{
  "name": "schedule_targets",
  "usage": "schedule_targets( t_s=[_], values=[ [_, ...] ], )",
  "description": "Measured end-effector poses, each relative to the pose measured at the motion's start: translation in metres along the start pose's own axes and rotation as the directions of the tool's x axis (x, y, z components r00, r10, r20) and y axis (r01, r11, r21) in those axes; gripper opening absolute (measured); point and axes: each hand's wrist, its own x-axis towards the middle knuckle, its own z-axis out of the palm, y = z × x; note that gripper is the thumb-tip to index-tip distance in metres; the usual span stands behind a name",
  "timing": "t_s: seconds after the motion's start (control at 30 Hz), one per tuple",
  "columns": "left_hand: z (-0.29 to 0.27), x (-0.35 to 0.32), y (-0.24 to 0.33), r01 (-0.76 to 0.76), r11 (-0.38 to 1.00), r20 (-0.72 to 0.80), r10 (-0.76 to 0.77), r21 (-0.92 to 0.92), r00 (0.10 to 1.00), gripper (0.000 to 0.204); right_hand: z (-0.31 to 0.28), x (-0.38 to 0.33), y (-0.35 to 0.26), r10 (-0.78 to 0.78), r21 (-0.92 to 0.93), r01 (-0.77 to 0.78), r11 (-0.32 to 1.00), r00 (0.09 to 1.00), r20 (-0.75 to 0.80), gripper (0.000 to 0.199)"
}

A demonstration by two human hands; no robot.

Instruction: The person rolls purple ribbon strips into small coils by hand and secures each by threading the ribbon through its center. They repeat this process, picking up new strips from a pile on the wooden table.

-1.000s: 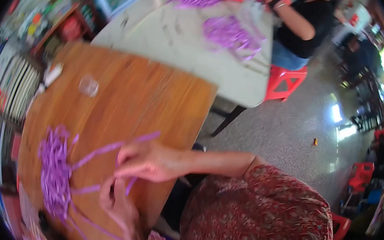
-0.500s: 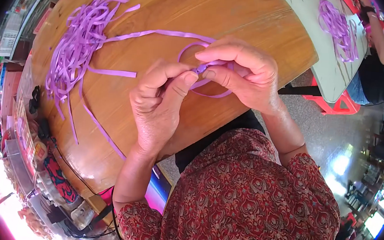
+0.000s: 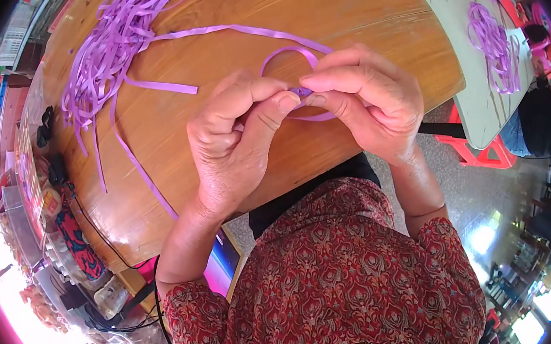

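Ribbon (image 3: 301, 92), purple and thin, is held up over the wooden counter (image 3: 367, 23). The left hand (image 3: 229, 142) has its thumb and first finger squeezed together on a small bunched bit. The right hand (image 3: 379, 112) pinches that bit from the other side, so the tips of the two hands' fingers are very near each other. The left hand's other fingers are curled in, and the right hand's are bent more loosely. A loop (image 3: 289, 50) of ribbon shows behind the hands. A long strip (image 3: 235, 28) goes from behind the right hand to a big messy pile (image 3: 113, 46) of purple ribbon on the left of the counter. One short end (image 3: 165, 87) pokes out toward the left hand, and a thin tail (image 3: 141, 167) runs down to the left forearm. Off to the right, a white counter (image 3: 480, 114) has another purple heap (image 3: 495, 47) on it, with a red stool (image 3: 480, 159) close by.
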Motion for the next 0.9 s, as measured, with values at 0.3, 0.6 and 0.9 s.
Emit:
schedule_targets(
  t_s=[0.3, 0.6, 0.9],
  values=[
    [0.005, -0.003, 0.000, 0.066, 0.955, 0.019, -0.064, -0.290, 0.998, 0.004, -0.006, 0.004, -0.006, 0.014, 0.041, -0.017, 0.999, 0.998, 0.066, 0.018],
    [0.002, -0.005, 0.005, 0.254, 0.757, 0.116, -0.232, -0.602, 0.966, 0.007, 0.001, 0.002, -0.003, 0.132, 0.321, -0.149, 0.935, 0.988, 0.073, 0.017],
    [0.004, -0.002, 0.002, 0.126, 0.889, 0.028, -0.127, -0.439, 0.992, 0.005, -0.003, 0.010, -0.011, -0.114, -0.103, 0.117, 0.988, 0.993, 0.039, 0.018]
  ],
)
